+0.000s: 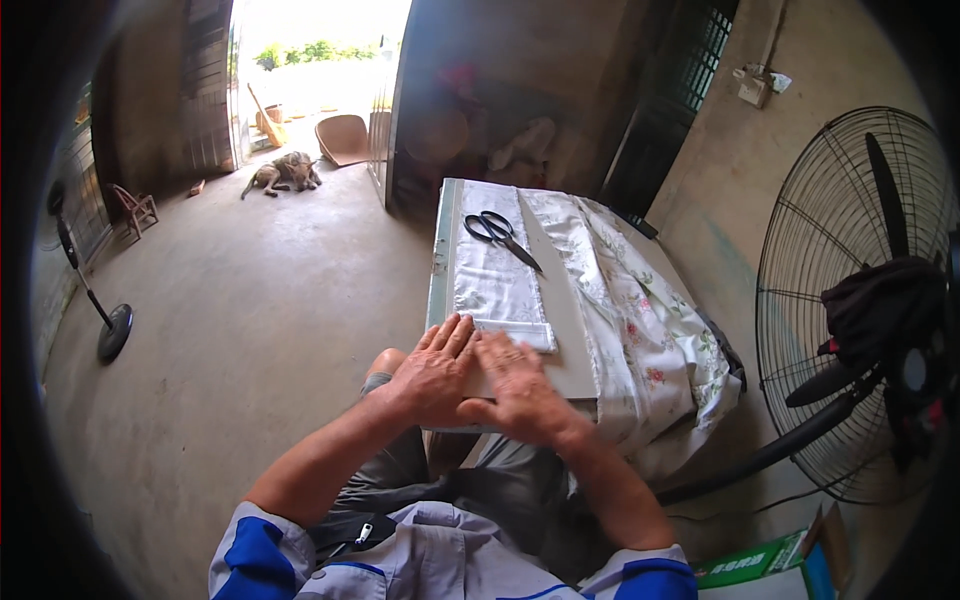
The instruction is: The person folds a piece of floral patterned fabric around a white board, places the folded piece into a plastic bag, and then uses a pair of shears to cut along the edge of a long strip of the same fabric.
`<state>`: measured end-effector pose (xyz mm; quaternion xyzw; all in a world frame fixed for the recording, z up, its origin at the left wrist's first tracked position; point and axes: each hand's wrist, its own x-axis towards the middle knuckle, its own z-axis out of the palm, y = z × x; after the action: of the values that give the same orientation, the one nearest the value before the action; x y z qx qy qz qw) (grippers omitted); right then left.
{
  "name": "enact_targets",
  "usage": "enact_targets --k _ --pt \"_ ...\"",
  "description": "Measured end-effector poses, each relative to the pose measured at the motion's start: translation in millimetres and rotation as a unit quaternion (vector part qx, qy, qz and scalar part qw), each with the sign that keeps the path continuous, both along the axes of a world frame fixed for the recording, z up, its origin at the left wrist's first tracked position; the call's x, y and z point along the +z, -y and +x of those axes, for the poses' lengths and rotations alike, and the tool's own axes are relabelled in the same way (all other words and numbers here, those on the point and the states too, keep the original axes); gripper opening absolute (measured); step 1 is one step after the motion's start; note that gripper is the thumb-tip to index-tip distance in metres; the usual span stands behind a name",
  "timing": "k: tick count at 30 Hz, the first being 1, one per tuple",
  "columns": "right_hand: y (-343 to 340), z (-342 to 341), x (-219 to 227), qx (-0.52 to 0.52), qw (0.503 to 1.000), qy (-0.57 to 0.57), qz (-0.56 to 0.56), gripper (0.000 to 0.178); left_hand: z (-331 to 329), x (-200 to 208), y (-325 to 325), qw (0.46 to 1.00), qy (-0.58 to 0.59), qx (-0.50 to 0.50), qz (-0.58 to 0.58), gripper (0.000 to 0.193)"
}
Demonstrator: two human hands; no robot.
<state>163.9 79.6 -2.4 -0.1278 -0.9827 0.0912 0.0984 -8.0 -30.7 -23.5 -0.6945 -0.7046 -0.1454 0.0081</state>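
Observation:
A long strip of white patterned fabric [490, 270] lies along the left part of the table [572, 345], its near end folded over. My left hand [435, 370] rests flat at the fold's left corner, fingers stretched out. Beside it my right hand [520, 388], slightly blurred, lies with its fingers extended at the folded edge. Neither hand grips anything. On the strip's far half lie scissors [505, 240] with dark handles, blades pointing toward the near right. A larger floral cloth [645, 340] spreads in loose folds over the table's right side and hangs off its near right corner.
A large caged fan [860, 310] stands close on the right, with a green box [750, 565] below it. Across the floor are a standing fan base [115, 333], a small chair [135, 210], a lying dog [283, 174] and a brown basin-like object [343, 139] by the doorway.

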Motion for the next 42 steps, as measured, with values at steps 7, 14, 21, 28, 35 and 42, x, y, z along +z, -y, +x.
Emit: enact_targets --k 7,14,21,28,35,42 --pt "6 16 -14 0.006 0.999 -0.045 0.02 0.112 4 9 0 1.0 -0.018 -0.001 0.018 0.113" --pt "-2 41 -8 -0.056 0.997 0.001 0.056 0.11 3 7 2 0.999 -0.028 0.01 0.02 0.117" --pt "-11 51 -6 -0.096 0.992 -0.045 0.072 0.107 4 9 4 0.999 -0.01 0.004 0.032 0.122" --pt "-6 1 11 -0.034 0.992 -0.096 0.078 0.092 1 -1 0 0.999 -0.002 -0.01 0.046 0.122" --pt "-25 -25 -12 0.017 0.998 -0.053 -0.031 0.089 0 0 -3 0.998 -0.008 -0.035 0.057 0.116" --pt "-58 24 -8 -0.079 0.996 -0.024 0.023 0.093 3 9 3 0.999 0.006 -0.003 0.05 0.116"
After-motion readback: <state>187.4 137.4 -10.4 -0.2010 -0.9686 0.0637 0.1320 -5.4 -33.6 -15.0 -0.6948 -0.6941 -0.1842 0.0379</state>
